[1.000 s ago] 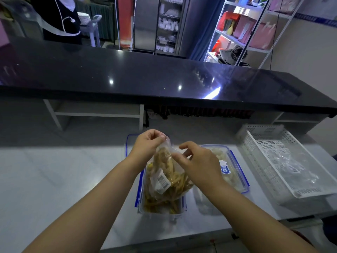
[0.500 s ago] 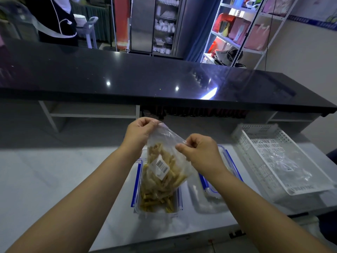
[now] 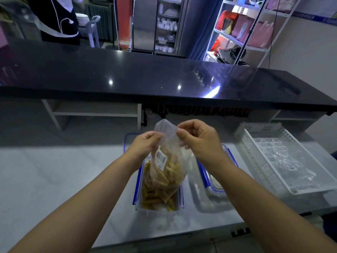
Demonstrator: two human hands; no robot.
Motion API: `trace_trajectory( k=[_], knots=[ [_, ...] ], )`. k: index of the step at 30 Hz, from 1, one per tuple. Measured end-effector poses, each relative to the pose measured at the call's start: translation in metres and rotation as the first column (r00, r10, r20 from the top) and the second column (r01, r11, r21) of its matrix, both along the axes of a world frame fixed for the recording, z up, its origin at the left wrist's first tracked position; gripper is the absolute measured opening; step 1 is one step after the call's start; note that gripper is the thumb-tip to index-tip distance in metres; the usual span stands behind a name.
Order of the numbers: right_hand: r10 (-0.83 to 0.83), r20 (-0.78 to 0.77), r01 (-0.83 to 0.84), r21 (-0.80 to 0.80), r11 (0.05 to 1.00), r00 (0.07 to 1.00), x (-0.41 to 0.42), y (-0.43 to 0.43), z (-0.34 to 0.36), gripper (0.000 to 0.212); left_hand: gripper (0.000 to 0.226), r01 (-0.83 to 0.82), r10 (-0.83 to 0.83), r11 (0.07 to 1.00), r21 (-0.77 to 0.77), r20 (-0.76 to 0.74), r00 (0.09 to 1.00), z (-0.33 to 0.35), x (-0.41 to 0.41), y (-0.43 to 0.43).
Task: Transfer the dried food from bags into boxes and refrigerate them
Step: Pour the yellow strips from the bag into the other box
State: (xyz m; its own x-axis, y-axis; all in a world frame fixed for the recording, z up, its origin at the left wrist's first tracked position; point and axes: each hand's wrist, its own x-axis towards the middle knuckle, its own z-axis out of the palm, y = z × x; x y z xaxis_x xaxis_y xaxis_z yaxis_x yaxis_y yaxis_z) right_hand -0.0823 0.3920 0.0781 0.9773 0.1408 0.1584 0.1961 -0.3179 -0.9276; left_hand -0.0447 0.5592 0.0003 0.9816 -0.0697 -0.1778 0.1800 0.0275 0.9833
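Pinching the bag (image 3: pixel 169 161) by its mouth: upper left edge with the left grip (image 3: pixel 145 143), upper right with the right grip (image 3: pixel 202 141), thumb pressed against curled fingers on the film in each. Holding it upright, mouth up, to keep the yellow dried strips (image 3: pixel 173 177) in, probably while working the top apart. Mouth open or sealed: cannot tell.

Hanging it directly over the box (image 3: pixel 135 189), bottom down at about the rim, likely to catch any spill. Some strips already in the box, far more in the bag. Judged early in this fill, with tipping yet to come and no lid on.

Parked just to the right, partly behind the right forearm (image 3: pixel 246 189): a second box (image 3: pixel 213 187), blue clips (image 3: pixel 202 171) showing, contents hidden. Farther right on the desk (image 3: pixel 54 170), a white basket (image 3: pixel 269 143) with crumpled clear film (image 3: pixel 284 161) in it, probably spent bags kept clear of the work.

Next, likely: a turn of the bag, mouth down and low over the box, to avoid scattering the light strips.
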Motion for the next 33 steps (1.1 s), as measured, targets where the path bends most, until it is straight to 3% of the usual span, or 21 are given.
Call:
trace_trajectory(
  k=[4, 6, 8, 13, 15, 17, 19, 21, 22, 24, 26, 29, 31, 33],
  knots=[
    [0.076, -0.1, -0.096, -0.213, 0.972, 0.992, -0.009, -0.011, -0.031, 0.107, 0.02, -0.098, 0.097, 0.993, -0.059, -0.026, 0.995, 0.004, 0.004, 0.001],
    [0.121, -0.17, -0.171, -0.319, 0.932, 0.978, -0.013, -0.013, -0.049, 0.125, 0.02, -0.099, 0.098, 0.994, -0.055, -0.019, 0.995, 0.005, 0.003, 0.001],
    [0.125, -0.183, -0.186, -0.371, 0.91, 0.975, -0.01, -0.009, -0.067, 0.129, 0.02, -0.081, 0.08, 0.995, -0.054, -0.017, 0.997, 0.007, 0.002, -0.002],
    [-0.009, -0.225, -0.066, -0.321, 0.945, 0.974, 0.006, 0.008, -0.085, 0.124, 0.021, 0.034, -0.035, 0.998, -0.046, -0.019, 0.999, 0.013, 0.002, -0.007],
    [-0.007, -0.211, -0.049, -0.26, 0.964, 0.978, 0.011, 0.011, -0.087, 0.1, 0.03, 0.066, -0.066, 0.998, 0.002, -0.03, 0.997, 0.015, 0.002, -0.007],
    [-0.009, -0.189, -0.037, -0.24, 0.97, 0.982, 0.013, 0.014, -0.087, 0.064, 0.035, 0.083, -0.083, 0.996, 0.012, 0.001, 0.997, 0.017, 0.0, -0.007],
    [-0.017, -0.195, -0.027, -0.225, 0.974, 0.981, 0.015, 0.018, -0.089, 0.032, 0.065, 0.116, -0.115, 0.992, -0.051, 0.038, 0.993, 0.019, -0.003, -0.003],
    [-0.048, -0.22, 0.001, -0.209, 0.978, 0.974, 0.017, 0.022, -0.09, 0.024, 0.111, 0.173, -0.168, 0.984, -0.039, 0.105, 0.98, 0.023, -0.007, 0.0],
    [-0.055, -0.21, 0.009, -0.215, 0.977, 0.976, 0.018, 0.024, -0.09, 0.029, 0.117, 0.192, -0.194, 0.981, 0.025, 0.14, 0.971, 0.026, -0.009, -0.002],
    [-0.038, -0.169, -0.002, -0.226, 0.974, 0.985, 0.018, 0.028, -0.091, 0.038, 0.104, 0.147, -0.206, 0.957, 0.251, 0.23, 0.951, 0.029, -0.013, -0.008],
    [-0.054, -0.156, 0.012, -0.26, 0.966, 0.986, 0.017, 0.031, -0.09, 0.032, 0.07, -0.013, -0.159, 0.901, 0.433, 0.36, 0.919, 0.025, -0.013, -0.012],
    [-0.068, -0.171, 0.025, -0.244, 0.969, 0.983, 0.016, 0.027, -0.094, 0.041, 0.016, -0.187, 0.033, 0.907, 0.377, 0.38, 0.924, 0.014, -0.008, -0.003],
    [-0.031, -0.159, -0.01, -0.252, 0.968, 0.987, 0.013, 0.027, -0.095, 0.07, 0.006, -0.215, 0.102, 0.909, 0.357, 0.309, 0.946, 0.01, -0.007, 0.003],
    [0.025, -0.103, -0.058, -0.338, 0.939, 0.994, 0.011, 0.029, -0.093, 0.101, 0.009, -0.197, 0.113, 0.906, 0.376, 0.234, 0.966, 0.009, -0.01, 0.002]
  ],
)
